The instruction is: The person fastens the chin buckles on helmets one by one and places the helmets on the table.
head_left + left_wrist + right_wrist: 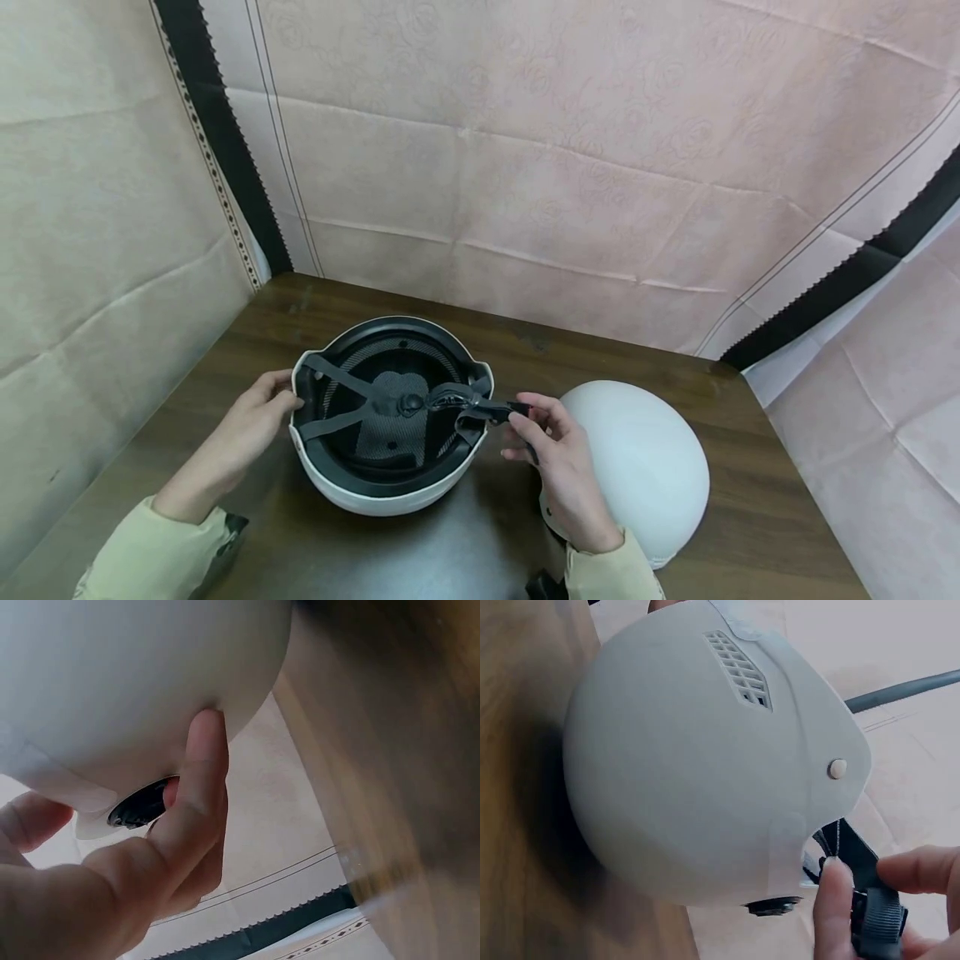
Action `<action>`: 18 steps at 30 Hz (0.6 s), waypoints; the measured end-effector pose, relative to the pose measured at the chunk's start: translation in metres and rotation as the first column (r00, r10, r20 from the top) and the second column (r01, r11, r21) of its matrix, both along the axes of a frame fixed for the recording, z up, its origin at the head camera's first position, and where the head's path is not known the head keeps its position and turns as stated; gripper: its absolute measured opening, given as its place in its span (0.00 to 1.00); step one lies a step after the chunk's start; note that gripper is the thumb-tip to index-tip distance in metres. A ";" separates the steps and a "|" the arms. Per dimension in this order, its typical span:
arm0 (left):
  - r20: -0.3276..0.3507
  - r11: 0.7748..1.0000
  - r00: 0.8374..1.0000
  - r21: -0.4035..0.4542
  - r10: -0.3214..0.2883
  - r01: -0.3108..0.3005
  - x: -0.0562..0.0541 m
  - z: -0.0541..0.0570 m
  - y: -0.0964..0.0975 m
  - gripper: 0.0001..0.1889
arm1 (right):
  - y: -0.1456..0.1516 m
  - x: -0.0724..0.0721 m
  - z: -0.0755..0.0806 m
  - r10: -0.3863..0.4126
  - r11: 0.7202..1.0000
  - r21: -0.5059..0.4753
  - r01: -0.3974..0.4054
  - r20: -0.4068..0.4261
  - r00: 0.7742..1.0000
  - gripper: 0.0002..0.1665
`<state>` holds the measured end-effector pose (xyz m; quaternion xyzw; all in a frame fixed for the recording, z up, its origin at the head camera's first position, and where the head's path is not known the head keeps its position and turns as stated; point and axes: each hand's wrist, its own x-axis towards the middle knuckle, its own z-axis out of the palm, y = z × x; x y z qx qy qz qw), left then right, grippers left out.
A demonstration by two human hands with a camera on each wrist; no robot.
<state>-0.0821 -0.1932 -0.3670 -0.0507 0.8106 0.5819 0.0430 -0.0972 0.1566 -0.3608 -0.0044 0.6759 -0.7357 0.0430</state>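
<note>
A white helmet (378, 502) lies crown down on the table, its dark lining (392, 446) and grey straps (341, 379) facing up. My left hand (258, 421) grips its left rim, thumb over the edge; in the left wrist view the fingers press the outer shell (135, 690). Beyond the right rim, my right hand (555, 458) pinches the black chin-strap buckle (516, 409). The right wrist view shows this buckle (877, 926) between thumb and fingers, the strap running back into the helmet, whose side has a slotted vent (739, 670).
A second white helmet (641, 467) rests dome up at the right, close beside my right hand and sleeve. The brown wooden table (757, 500) is bordered by pale patterned cloth walls (525, 167) at the back and both sides.
</note>
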 end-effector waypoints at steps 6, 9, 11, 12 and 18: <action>-0.057 0.995 0.994 0.004 0.099 -0.099 0.001 0.008 0.001 0.27 | 0.003 0.000 0.005 0.027 0.999 0.027 -0.026 -0.036 0.999 0.18; -0.091 0.990 0.986 0.016 0.142 -0.142 0.001 0.014 0.000 0.26 | 0.006 0.001 0.008 0.062 0.998 0.026 -0.060 -0.054 0.997 0.18; -0.112 0.986 0.980 0.027 0.166 -0.164 0.001 0.017 -0.001 0.25 | 0.007 0.002 0.010 0.084 0.996 0.019 -0.083 -0.067 0.994 0.18; -0.122 0.984 0.977 0.039 0.175 -0.171 0.001 0.019 -0.002 0.25 | 0.008 0.001 0.010 0.095 0.995 0.017 -0.094 -0.075 0.993 0.18; -0.183 0.975 0.958 0.031 0.221 -0.219 0.001 0.028 -0.002 0.22 | 0.009 0.000 0.015 0.108 0.994 0.037 -0.104 -0.108 0.988 0.18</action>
